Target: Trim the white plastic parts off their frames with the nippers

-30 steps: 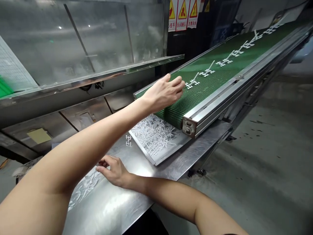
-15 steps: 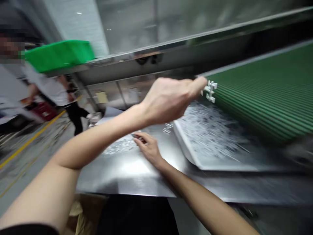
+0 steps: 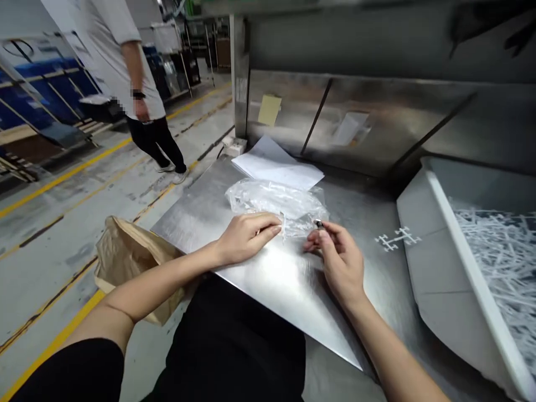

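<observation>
Bin cut off by right edge; dark item mostly hidden by right fingers; person cropped at top.

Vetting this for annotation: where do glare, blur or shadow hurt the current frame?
Head view: bright glare on the metal table between the left hand and right hand, highlights on the clear plastic; head view: white pieces in the bin look soft toward the right edge; head view: dark shape at top right lacks detail; head view: both hands fairly clear, small dark item in the right hard to identify.
</observation>
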`<state>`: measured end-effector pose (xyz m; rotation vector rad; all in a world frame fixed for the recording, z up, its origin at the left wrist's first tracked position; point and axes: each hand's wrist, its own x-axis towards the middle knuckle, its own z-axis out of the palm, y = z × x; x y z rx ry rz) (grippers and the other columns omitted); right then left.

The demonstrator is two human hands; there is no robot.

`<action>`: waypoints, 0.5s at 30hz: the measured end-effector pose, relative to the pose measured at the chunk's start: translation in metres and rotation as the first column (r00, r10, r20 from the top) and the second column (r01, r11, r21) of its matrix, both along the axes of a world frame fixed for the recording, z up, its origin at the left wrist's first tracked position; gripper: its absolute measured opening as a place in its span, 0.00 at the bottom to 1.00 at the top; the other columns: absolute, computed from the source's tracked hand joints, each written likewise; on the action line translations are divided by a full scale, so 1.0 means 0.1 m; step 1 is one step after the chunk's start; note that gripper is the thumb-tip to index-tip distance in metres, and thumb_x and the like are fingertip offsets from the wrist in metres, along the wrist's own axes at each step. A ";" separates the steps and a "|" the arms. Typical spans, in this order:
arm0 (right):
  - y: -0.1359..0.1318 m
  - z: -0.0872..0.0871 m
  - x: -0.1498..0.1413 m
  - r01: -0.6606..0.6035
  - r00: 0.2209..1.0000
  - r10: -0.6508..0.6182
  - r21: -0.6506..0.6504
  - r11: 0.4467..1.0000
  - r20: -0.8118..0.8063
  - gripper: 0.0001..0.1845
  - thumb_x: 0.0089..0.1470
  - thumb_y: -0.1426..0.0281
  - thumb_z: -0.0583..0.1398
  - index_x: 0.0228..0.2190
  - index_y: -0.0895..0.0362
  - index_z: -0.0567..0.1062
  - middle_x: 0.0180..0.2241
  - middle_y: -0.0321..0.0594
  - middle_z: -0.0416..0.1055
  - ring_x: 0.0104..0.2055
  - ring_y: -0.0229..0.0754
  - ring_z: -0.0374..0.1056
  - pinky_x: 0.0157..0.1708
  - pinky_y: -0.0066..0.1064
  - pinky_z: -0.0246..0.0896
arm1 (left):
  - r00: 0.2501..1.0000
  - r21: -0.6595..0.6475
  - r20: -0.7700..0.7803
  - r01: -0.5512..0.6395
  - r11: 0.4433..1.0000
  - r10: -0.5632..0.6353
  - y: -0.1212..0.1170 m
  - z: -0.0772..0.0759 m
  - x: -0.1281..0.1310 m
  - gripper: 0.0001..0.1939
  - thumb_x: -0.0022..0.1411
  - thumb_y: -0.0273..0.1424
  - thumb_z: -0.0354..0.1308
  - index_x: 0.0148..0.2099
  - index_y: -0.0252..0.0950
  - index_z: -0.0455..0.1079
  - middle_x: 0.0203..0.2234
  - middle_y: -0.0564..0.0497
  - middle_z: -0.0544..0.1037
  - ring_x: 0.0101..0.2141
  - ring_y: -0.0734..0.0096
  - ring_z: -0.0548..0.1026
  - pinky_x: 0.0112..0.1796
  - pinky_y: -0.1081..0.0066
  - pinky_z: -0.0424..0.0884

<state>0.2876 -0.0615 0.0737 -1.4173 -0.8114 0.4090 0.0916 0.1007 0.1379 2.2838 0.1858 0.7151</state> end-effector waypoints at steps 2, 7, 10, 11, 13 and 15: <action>0.01 0.00 -0.03 -0.033 0.999 0.033 0.000 0.999 -0.042 0.20 0.70 0.51 0.66 0.50 0.53 0.77 0.38 0.40 0.80 0.34 0.43 0.80 0.38 0.39 0.79 | 0.998 0.100 0.041 -0.043 0.994 0.039 0.08 -0.18 -0.03 0.13 0.81 0.33 0.57 0.48 0.35 0.81 0.40 0.47 0.83 0.41 0.64 0.79 0.45 0.66 0.71; 0.00 -0.03 -0.06 -0.101 0.994 0.097 -0.075 0.992 -0.057 0.19 0.69 0.53 0.67 0.51 0.52 0.78 0.40 0.41 0.82 0.38 0.46 0.82 0.42 0.44 0.80 | 0.993 0.274 0.051 -0.116 0.955 0.106 0.20 -0.43 0.04 0.10 0.78 0.31 0.61 0.48 0.37 0.84 0.39 0.47 0.83 0.42 0.62 0.75 0.44 0.63 0.70; 0.01 0.01 -0.05 -0.051 0.994 0.064 -0.152 0.987 0.084 0.15 0.68 0.55 0.68 0.49 0.51 0.82 0.44 0.43 0.83 0.44 0.48 0.81 0.48 0.45 0.77 | 0.998 0.219 0.046 -0.040 0.975 0.031 0.20 -0.51 0.10 0.09 0.78 0.29 0.61 0.48 0.36 0.84 0.37 0.50 0.85 0.37 0.65 0.76 0.41 0.66 0.71; 0.02 0.03 -0.05 -0.034 0.989 0.058 -0.172 0.985 0.134 0.14 0.68 0.56 0.68 0.48 0.51 0.83 0.45 0.43 0.83 0.46 0.49 0.80 0.49 0.45 0.75 | 0.999 0.195 0.047 -0.020 0.981 0.011 0.19 -0.53 0.12 0.08 0.78 0.29 0.62 0.48 0.36 0.83 0.36 0.50 0.86 0.36 0.67 0.77 0.40 0.66 0.72; 0.04 0.08 -0.06 -0.038 0.985 0.071 -0.205 0.978 0.156 0.14 0.67 0.56 0.69 0.48 0.51 0.85 0.46 0.43 0.83 0.47 0.49 0.79 0.49 0.44 0.74 | 0.999 0.167 0.048 -0.005 0.986 -0.003 0.16 -0.56 0.14 0.07 0.78 0.29 0.62 0.46 0.36 0.82 0.34 0.51 0.86 0.34 0.69 0.78 0.38 0.68 0.71; 0.08 0.11 -0.08 -0.082 0.991 0.104 -0.232 0.969 0.083 0.15 0.67 0.56 0.69 0.49 0.51 0.85 0.43 0.42 0.84 0.42 0.48 0.79 0.45 0.43 0.74 | 0.999 0.156 0.048 -0.008 0.988 0.000 0.14 -0.56 0.13 0.08 0.78 0.29 0.62 0.43 0.36 0.81 0.31 0.52 0.84 0.31 0.70 0.76 0.35 0.69 0.70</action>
